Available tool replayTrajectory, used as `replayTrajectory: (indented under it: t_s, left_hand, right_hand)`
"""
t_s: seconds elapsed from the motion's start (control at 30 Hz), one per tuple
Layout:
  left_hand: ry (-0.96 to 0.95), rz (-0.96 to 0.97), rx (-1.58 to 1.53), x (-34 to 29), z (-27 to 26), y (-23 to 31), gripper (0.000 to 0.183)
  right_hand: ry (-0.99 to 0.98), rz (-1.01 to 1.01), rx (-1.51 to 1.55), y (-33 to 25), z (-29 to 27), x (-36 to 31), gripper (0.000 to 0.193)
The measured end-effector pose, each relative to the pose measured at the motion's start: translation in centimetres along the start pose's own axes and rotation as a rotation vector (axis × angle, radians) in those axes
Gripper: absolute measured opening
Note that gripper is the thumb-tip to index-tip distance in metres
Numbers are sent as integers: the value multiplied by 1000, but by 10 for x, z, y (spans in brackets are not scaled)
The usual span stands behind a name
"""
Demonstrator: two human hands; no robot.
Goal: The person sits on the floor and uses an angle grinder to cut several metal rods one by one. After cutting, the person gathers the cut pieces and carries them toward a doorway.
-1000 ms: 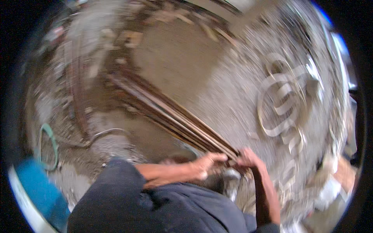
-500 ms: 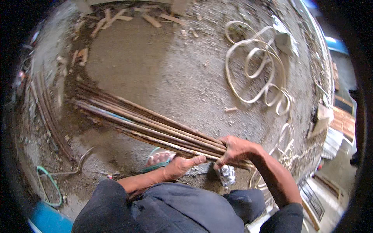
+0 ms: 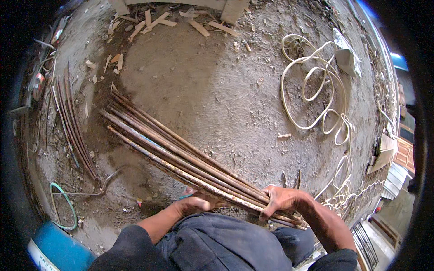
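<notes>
A bundle of several long, rusty metal pipes [image 3: 181,160] slants from the upper left down to my lap, its far ends fanned a little apart. My right hand [image 3: 281,198] is wrapped over the bundle close to its near end, thumb on the near side. The pipe ends stick out a short way past this hand. Below the lowest pipe, my left hand [image 3: 199,203] reaches under the bundle and grips it from beneath; the pipes partly hide its fingers. One pipe carries a light blue streak.
More rusty rods [image 3: 74,131] lie on the dirt at left, near a green and white hose [image 3: 68,203] and a blue container [image 3: 58,246]. Wood scraps [image 3: 156,22] are scattered at the far side. A white hose [image 3: 285,90] lies in loops at right.
My left hand has slid left and lower along the pipes, its thumb no longer stretched along the lowest one. My right hand keeps its grip. The view has shifted, and the pipes look more spread.
</notes>
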State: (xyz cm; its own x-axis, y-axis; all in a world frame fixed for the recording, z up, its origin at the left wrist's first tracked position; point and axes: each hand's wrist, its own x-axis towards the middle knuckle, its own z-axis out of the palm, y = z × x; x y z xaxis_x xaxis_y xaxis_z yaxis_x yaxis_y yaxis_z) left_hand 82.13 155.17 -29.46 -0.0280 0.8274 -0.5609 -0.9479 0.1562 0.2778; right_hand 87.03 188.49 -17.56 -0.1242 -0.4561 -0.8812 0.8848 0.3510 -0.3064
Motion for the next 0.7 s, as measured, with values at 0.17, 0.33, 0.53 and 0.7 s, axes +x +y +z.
replayTrajectory:
  t_s: [0.17, 0.33, 0.53, 0.7]
  left_hand:
    - [3, 542, -425, 7, 13, 45, 113]
    - [85, 570, -603, 17, 50, 58, 99]
    - [-110, 559, -583, 21, 26, 46, 85]
    - [11, 507, -625, 18, 14, 34, 65]
  right_hand:
    - [-14, -27, -5, 10, 13, 4, 67]
    - [-10, -42, 104, 17, 31, 11, 70]
    - [159, -83, 91, 36, 59, 47, 73]
    - [371, -113, -143, 49, 83, 66, 83]
